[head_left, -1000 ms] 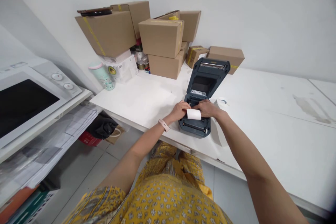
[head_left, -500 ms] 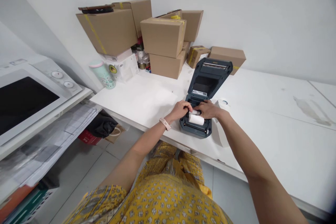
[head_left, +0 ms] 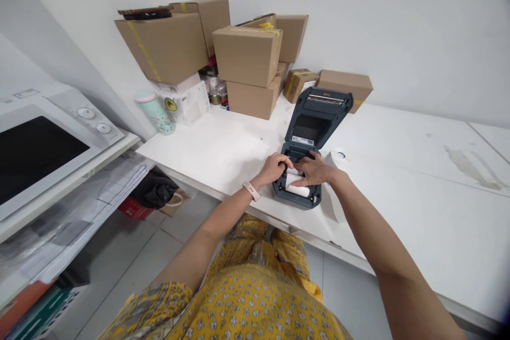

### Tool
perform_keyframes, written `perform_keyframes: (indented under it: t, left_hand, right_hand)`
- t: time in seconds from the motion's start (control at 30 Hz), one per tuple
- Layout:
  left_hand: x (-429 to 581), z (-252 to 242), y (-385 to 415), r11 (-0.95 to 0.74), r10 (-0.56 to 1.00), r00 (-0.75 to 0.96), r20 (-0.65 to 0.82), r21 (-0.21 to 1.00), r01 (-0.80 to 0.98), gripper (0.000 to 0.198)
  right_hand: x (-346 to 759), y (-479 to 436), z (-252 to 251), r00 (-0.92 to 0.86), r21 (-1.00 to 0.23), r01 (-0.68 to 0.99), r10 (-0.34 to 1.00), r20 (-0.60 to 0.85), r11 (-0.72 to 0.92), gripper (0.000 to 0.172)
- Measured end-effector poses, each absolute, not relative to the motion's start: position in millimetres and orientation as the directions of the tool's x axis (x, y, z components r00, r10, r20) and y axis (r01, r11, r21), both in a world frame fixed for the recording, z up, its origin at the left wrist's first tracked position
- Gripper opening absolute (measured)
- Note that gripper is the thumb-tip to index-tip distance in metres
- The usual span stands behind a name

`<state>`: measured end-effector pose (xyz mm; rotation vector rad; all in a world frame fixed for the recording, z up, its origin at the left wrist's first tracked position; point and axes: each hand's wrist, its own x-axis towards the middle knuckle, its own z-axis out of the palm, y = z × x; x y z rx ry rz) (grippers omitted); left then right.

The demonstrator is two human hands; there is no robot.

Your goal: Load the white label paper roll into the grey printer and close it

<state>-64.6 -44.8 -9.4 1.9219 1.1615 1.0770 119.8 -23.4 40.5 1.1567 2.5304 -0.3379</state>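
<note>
A dark blue-grey label printer [head_left: 297, 202] stands on the white table with its lid [head_left: 321, 111] raised. Inside it lies a roll of white label paper [head_left: 292, 170], and a loose end of the paper [head_left: 298, 189] reaches toward the printer's front edge. My left hand [head_left: 276, 166], with a pale band on the wrist, is closed at the left side of the roll; its fingertips are partly hidden. Over the right side of the printer, my right hand [head_left: 313, 171] has its fingers apart, the thumb lying on the paper's loose end and the index finger by the roll.
Just right of the printer stands a white paper roll [head_left: 338, 159] with a long strip hanging from it. Stacked cardboard boxes [head_left: 247, 58] line the wall behind. A mint tumbler [head_left: 156, 114] is at the table's left end, near a microwave [head_left: 51, 143] on a shelf.
My right thumb has come down onto the paper, and the paper's end now extends farther toward the printer's front. My left hand has hardly moved.
</note>
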Motion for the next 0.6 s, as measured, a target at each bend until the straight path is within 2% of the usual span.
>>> perform_keyframes:
  t: [0.17,0.37,0.5,0.6]
  left_hand:
    - [-62.0,-11.3,-49.8,-0.407,0.91,0.25,0.332,0.829,0.383,0.035]
    - [-59.4,-11.2,-61.5,-0.449,0.893,0.253,0.373,0.788,0.421,0.021]
    - [-61.0,-15.1,-67.2,-0.508,0.856,0.347,0.383,0.751,0.422,0.036]
    - [-63.3,-17.4,-68.3,-0.535,0.833,0.406,0.376,0.735,0.416,0.038]
  right_hand:
    - [119.8,-22.9,39.7,-0.622,-0.081,0.759,0.683,-0.382,0.646,0.088]
    - [120.8,-22.7,38.1,-0.617,-0.043,0.755,0.686,-0.386,0.655,0.086]
    - [119.7,-23.5,39.1,-0.631,-0.028,0.738,0.675,-0.384,0.674,0.082]
    - [119.3,-22.5,38.1,-0.643,-0.026,0.723,0.658,-0.391,0.691,0.08]
